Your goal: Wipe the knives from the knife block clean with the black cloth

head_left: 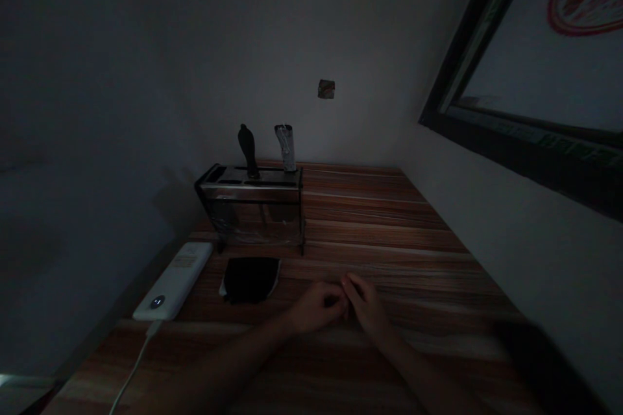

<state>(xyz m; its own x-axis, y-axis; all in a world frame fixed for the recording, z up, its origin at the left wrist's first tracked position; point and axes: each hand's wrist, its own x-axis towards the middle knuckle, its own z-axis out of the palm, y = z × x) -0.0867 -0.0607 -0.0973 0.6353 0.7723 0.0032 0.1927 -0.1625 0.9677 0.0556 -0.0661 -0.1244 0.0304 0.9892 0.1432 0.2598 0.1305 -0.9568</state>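
Observation:
Over the wooden tabletop (370,227), my two hands meet at the fingertips. My left hand (318,306) is closed in a pinch, its thumb and fingers forming a ring. Against it, my right hand (365,307) is closed too, with thumb and forefinger pressed together. Dim light hides whatever may be between the fingers. A flat black piece with pale edges (250,279), perhaps folded cloth, lies just left of my left hand, apart from it.
Behind the black piece stands a knife rack (253,185) with a dark handle (248,150) and a wrapped, pale handle (286,148) upright. A white power bank (176,280) with a cable (130,373) lies left. A blurred dark object (545,363) is at lower right. Walls border the table.

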